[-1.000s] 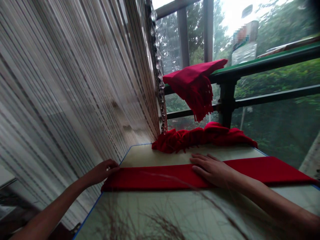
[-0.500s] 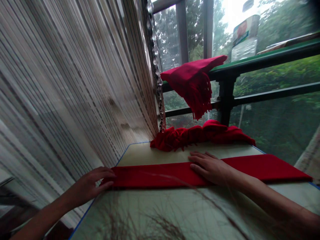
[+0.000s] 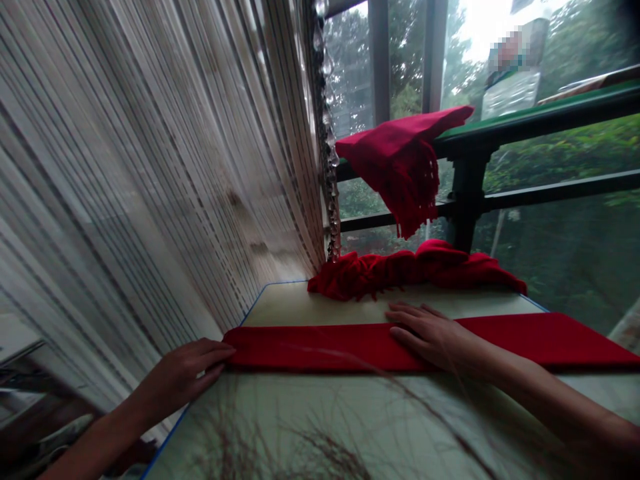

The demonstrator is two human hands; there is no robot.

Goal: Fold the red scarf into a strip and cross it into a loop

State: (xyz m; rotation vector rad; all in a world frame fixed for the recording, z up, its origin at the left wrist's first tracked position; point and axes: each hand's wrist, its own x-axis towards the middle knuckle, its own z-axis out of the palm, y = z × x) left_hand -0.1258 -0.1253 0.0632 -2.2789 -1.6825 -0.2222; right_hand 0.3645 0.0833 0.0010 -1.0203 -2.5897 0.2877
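Note:
A long red scarf (image 3: 310, 348), folded into a flat narrow strip, lies across the pale green table (image 3: 300, 427). My left hand (image 3: 187, 370) is at the strip's left end, its fingertips touching the cloth there. Its thumb is apart from the fingers, below them and off the cloth. My right hand (image 3: 430, 333) rests flat on the middle of the strip with its fingers stretched toward the far edge. Behind the strip, a bunched red fringed cloth (image 3: 420, 267) lies along the table's far edge.
A pinkish-red fringed cloth (image 3: 400, 157) hangs over the green railing (image 3: 540, 120) by the window. A striped string curtain (image 3: 150, 167) hangs close along the left side of the table. Loose hair strands blur the lower view.
The view has shifted slightly, so the scene sits further right. My left thumb has come off the scarf's end, with the fingertips still touching it. My right hand stays on the strip.

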